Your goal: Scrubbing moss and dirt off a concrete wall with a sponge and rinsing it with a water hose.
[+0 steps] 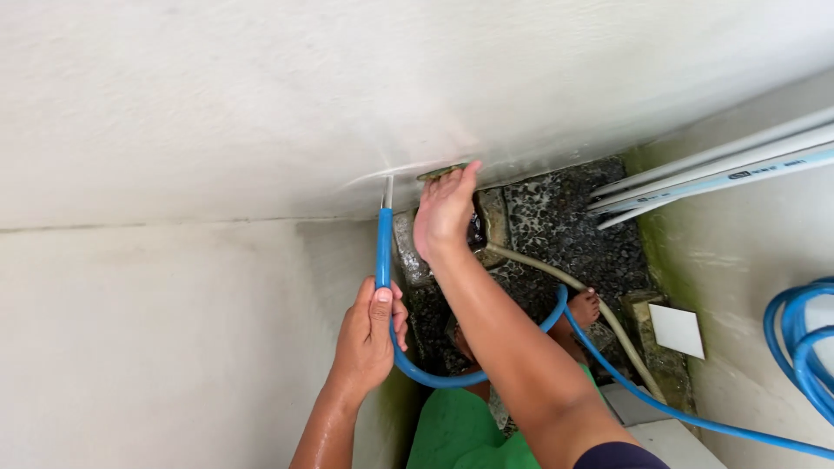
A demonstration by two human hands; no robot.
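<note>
My left hand (372, 334) grips a blue hose (383, 247) just below its end, holding it upright against a white wall (217, 113). Water sprays sideways across the wall from the hose's tip. My right hand (445, 213) is raised beside the hose and presses a greenish scrub pad (445, 171) flat against the wall. The hose loops under my right forearm and runs off to the lower right.
Below lies a dark pebbled floor (565, 217) with my bare foot (584, 306) on it and a beige hose (556, 276) crossing it. White pipes (721, 169) run along the right wall. Coiled blue hose (804, 339) hangs at the right edge. A white tile (678, 330) leans nearby.
</note>
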